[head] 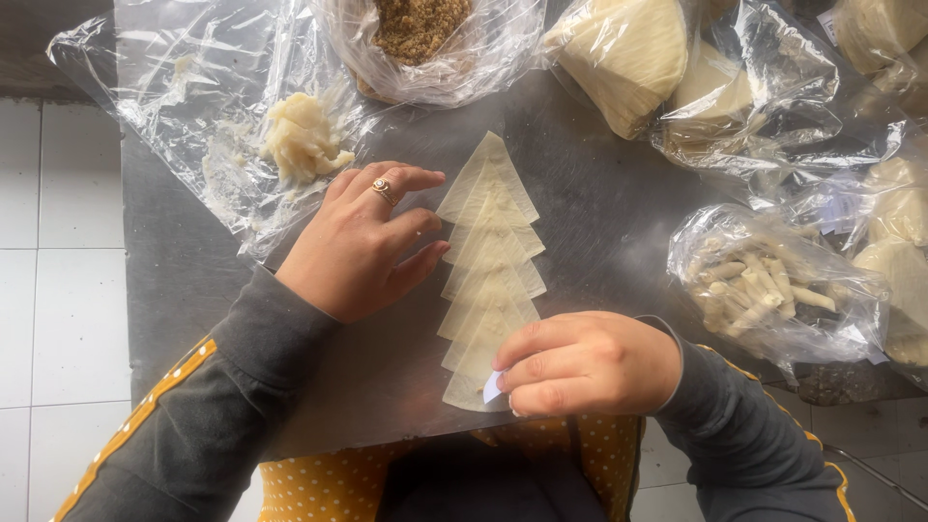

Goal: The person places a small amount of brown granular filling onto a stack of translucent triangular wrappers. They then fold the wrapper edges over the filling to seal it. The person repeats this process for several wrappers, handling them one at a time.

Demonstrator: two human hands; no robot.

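Surface: dark metal table (619, 222) over white tile floor (58, 290), partly covered w/ clear plastic sheet (174, 68).
Wrappers: pale triangular dough sheets (490, 266) overlapped in a column mid-table, tips pointing away from me.
Left hand (362, 242): flat, fingers together, resting vs. left edge of the column.
Right hand (580, 365): curled, pinching a small white scraper (493, 387) on the nearest sheet.
Open room: bare table right of column.
Around: dough lump (302, 138) far-left, brown filling bag (420, 29) top, rolled pieces in bag (764, 285) right, wrapper stacks (628, 53) top right.
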